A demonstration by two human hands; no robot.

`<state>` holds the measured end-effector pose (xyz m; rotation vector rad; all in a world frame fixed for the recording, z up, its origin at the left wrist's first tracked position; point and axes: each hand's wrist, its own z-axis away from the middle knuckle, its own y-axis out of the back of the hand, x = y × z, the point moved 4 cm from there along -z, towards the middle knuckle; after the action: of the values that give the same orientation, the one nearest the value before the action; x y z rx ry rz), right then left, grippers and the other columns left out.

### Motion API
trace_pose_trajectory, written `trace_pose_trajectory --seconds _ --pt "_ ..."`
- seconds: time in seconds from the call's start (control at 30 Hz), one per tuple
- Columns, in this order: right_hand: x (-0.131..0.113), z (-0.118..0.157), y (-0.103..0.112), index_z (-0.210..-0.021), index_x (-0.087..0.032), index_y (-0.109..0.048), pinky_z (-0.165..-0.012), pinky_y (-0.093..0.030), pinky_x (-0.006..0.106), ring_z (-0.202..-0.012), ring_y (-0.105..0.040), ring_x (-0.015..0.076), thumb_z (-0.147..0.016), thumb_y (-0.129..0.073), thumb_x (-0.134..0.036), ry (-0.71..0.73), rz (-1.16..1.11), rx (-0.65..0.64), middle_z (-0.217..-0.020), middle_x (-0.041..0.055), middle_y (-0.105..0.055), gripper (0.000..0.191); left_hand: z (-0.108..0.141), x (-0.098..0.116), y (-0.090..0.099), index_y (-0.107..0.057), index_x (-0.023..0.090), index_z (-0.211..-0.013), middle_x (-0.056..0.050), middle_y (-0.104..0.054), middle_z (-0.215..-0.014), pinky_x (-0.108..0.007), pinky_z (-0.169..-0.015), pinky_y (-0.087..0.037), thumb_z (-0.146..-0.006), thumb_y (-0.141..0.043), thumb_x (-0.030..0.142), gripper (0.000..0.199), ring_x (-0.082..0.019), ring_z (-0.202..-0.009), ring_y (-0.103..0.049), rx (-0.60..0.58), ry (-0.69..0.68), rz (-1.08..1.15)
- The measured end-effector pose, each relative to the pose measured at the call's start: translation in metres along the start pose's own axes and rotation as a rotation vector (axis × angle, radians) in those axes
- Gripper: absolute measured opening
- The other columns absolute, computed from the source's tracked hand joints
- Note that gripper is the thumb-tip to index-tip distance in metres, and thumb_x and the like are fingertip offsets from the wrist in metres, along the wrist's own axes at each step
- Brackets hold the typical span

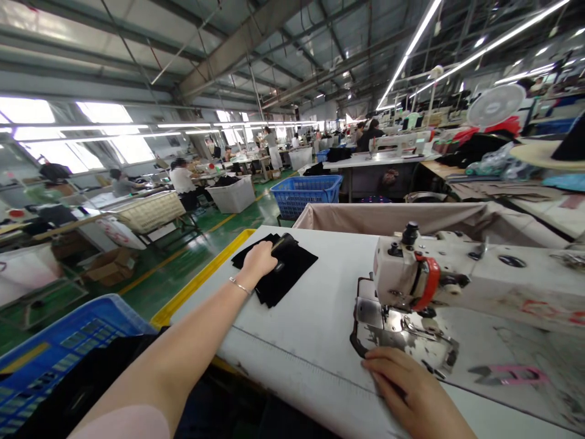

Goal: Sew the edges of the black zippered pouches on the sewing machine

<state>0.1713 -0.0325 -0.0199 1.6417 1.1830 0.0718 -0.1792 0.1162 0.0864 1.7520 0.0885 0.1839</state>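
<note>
My left hand (pixel 259 263) reaches far out over the white sewing table (pixel 315 332), a bracelet round its wrist. Its fingers are closed on the curled-up edge of a black fabric piece (pixel 286 245) at the top of a small stack of black fabric pieces (pixel 292 274). My right hand (pixel 406 387) lies open at the table's front, its fingers stretched out beside the dark-edged metal plate of the sewing machine (pixel 406 280). I see nothing held in it, though its palm is hidden.
Pink thread snips (pixel 509 374) lie on the table at the right. A blue basket (pixel 82 335) with black fabric stands at the lower left. Behind the table are a beige cloth-lined bin (pixel 411 216) and another blue basket (pixel 306 192). People sit at machines farther back.
</note>
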Motion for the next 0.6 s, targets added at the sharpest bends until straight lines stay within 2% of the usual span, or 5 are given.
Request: trace_pose_trajectory --seconds 0.2,0.33,0.4,0.47,0.6 --pt "-0.027 -0.009 0.029 -0.118 -0.028 -0.061 -0.094 -0.054 0.037 -0.113 -0.060 0.0219 -0.094 -0.051 -0.023 -0.024 -0.088 0.151 -0.120 0.0074 -0.064 0.027 0.085 0.016 0.079 -0.056 0.018 -0.102 0.000 -0.063 -0.088 -0.028 -0.077 -0.050 -0.078 -0.049 0.014 0.025 -0.018 -0.084 -0.062 0.130 -0.141 0.175" --pt "-0.061 -0.029 0.057 -0.133 -0.024 -0.046 -0.105 -0.041 0.047 -0.131 -0.044 0.0277 -0.088 -0.062 -0.036 -0.124 -0.148 0.272 -0.142 0.0114 -0.046 0.048 0.161 0.053 0.057 -0.058 0.019 -0.104 0.000 -0.067 -0.089 -0.025 -0.073 -0.052 -0.074 -0.049 0.013 0.032 -0.018 -0.085 -0.065 -0.302 -0.349 0.901" --pt "-0.070 -0.037 0.059 -0.117 -0.024 -0.054 -0.096 -0.046 0.042 -0.115 -0.054 0.0243 -0.089 -0.061 -0.032 -0.205 -0.219 0.206 -0.124 0.0078 -0.058 0.030 0.189 0.070 0.035 -0.060 0.019 -0.102 -0.001 -0.068 -0.090 -0.025 -0.073 -0.052 -0.073 -0.050 0.010 0.032 -0.018 -0.084 -0.065 -0.428 -0.314 1.062" --pt "-0.072 -0.039 0.055 -0.094 -0.024 -0.056 -0.081 -0.048 0.033 -0.091 -0.059 0.0186 -0.089 -0.060 -0.025 -0.298 -0.300 0.105 -0.096 0.0013 -0.063 0.006 0.207 0.086 0.015 -0.061 0.019 -0.106 -0.003 -0.069 -0.096 -0.026 -0.076 -0.051 -0.074 -0.052 0.011 0.035 -0.019 -0.088 -0.064 -0.507 -0.276 1.180" --pt "-0.070 -0.029 0.049 -0.079 -0.022 -0.053 -0.073 -0.043 0.028 -0.081 -0.056 0.0145 -0.083 -0.064 -0.015 -0.395 -0.369 0.007 -0.084 -0.0030 -0.059 0.014 0.217 0.107 -0.002 -0.062 0.017 -0.117 -0.008 -0.068 -0.111 -0.030 -0.093 -0.048 -0.081 -0.067 0.027 0.038 -0.023 -0.104 -0.062 -0.514 -0.180 1.347"
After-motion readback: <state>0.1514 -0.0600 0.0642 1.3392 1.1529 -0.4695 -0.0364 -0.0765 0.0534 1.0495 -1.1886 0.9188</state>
